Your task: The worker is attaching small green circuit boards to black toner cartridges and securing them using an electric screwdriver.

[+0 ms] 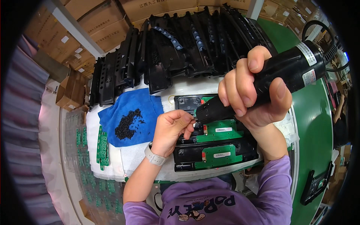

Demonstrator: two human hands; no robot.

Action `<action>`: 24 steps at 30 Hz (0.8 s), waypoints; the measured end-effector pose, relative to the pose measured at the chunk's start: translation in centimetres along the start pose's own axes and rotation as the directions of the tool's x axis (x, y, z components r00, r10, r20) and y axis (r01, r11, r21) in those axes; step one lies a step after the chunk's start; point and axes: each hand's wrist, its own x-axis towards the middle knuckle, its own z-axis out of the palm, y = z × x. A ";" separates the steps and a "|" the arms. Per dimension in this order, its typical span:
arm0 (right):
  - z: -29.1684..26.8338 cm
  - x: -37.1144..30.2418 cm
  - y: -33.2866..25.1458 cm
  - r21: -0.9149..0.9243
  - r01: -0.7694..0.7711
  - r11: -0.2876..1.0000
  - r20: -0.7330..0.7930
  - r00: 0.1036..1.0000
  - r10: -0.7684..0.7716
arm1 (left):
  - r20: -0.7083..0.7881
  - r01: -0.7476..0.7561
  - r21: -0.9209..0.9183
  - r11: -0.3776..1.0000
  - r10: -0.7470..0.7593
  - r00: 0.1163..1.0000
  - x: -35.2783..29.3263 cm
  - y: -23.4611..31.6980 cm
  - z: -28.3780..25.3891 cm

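My right hand (255, 93) is wrapped round a thick black electric screwdriver (287, 69), which slants down to the left. At its tip, the thumb and fingers of my left hand (170, 129) are pinched together; what they hold is too small to make out. Beneath both hands lie black plastic housings (183, 159) fitted with green circuit boards (214, 160), each with a white label and a red part. The upper housing is partly hidden by the screwdriver. Left of my left hand, a pile of small black screws (127, 125) rests on a blue cloth (148, 101).
A row of black plastic housings (168, 56) stands along the table's far side. Loose green circuit strips (102, 148) lie at the left edge, with clear trays (80, 157) of boards below. Cardboard boxes (108, 32) are stacked behind. Another housing (317, 183) sits on the green surface at right.
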 end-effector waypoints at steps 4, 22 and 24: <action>0.2 -0.1 -0.1 -0.017 -0.010 1.000 -0.014 1.000 0.010 | 0.001 -0.025 0.055 0.998 0.025 1.000 0.0 0.0 0.0; 0.6 0.0 -0.3 -0.081 -0.110 0.991 -0.255 0.963 0.086 | 0.025 -0.123 0.181 0.976 0.121 0.992 0.0 -0.2 0.3; 0.3 0.1 -0.1 -0.054 -0.106 0.993 -0.302 0.950 0.085 | 0.023 -0.127 0.155 0.980 0.125 0.992 0.0 -0.5 0.4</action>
